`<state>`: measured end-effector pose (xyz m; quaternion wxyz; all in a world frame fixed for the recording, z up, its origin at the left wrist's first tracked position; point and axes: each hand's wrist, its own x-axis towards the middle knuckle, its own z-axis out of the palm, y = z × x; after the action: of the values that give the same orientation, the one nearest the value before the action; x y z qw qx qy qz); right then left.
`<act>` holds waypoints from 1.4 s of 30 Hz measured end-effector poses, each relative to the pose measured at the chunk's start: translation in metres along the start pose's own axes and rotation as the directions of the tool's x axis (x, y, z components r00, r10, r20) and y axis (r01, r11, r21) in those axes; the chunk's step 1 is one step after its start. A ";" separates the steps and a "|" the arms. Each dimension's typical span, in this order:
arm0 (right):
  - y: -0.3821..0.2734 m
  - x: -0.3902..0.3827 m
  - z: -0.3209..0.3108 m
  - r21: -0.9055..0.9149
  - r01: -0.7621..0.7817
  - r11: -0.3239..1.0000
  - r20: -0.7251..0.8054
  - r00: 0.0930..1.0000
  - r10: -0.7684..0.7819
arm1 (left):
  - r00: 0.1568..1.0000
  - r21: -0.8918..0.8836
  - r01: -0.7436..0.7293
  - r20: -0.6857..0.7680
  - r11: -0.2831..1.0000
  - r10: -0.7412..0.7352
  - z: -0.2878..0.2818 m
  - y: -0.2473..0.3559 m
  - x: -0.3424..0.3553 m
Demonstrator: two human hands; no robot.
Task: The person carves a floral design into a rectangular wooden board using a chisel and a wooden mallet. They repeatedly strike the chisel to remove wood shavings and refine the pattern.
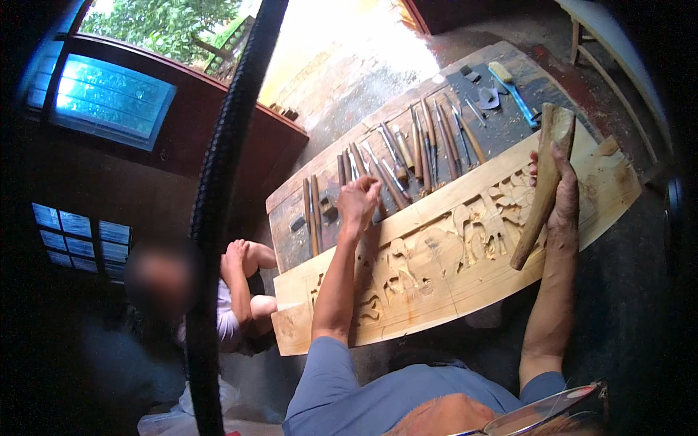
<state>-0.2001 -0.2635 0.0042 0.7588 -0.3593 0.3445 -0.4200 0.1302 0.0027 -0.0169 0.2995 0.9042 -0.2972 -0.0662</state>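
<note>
My right hand [563, 190] is wrapped round a wooden club-shaped mallet [542, 196], held up over the right part of a long pale carved board [443, 283]. Cut-out figures and hollows run along the board's middle. My left hand [360, 203] hovers at the board's far edge, beside a row of wood-handled carving chisels [392, 189]. Its fingers are curled together; what they hold, if anything, is hidden. Several chisels lie side by side behind the board, their handles and blades pointing both ways.
The dark worktable [520, 73] also bears a blue-handled brush [512, 91], a grey flat piece [488, 98] and wood shavings. Left of the table sits another person [236, 291], hands together at the knee. A black cable [225, 167] crosses the view. A wooden frame [618, 73] stands far right.
</note>
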 end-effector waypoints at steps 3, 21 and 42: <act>0.000 -0.002 0.001 -0.008 -0.020 1.000 -0.006 1.000 0.020 | 0.997 0.091 -0.067 0.048 0.994 0.063 0.007 0.016 -0.010; 0.001 -0.003 0.002 -0.047 -0.019 0.999 -0.026 1.000 0.018 | 0.996 0.239 0.042 0.070 0.970 -0.061 0.023 0.039 -0.018; -0.003 -0.014 0.011 0.062 0.008 0.998 0.049 0.999 -0.011 | 0.998 0.051 0.028 0.060 0.998 -0.031 0.032 0.000 -0.007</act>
<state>-0.1980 -0.2496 0.0153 0.7757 -0.3476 0.3108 -0.4253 0.1149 -0.0089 -0.0431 0.2666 0.9133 -0.2942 -0.0906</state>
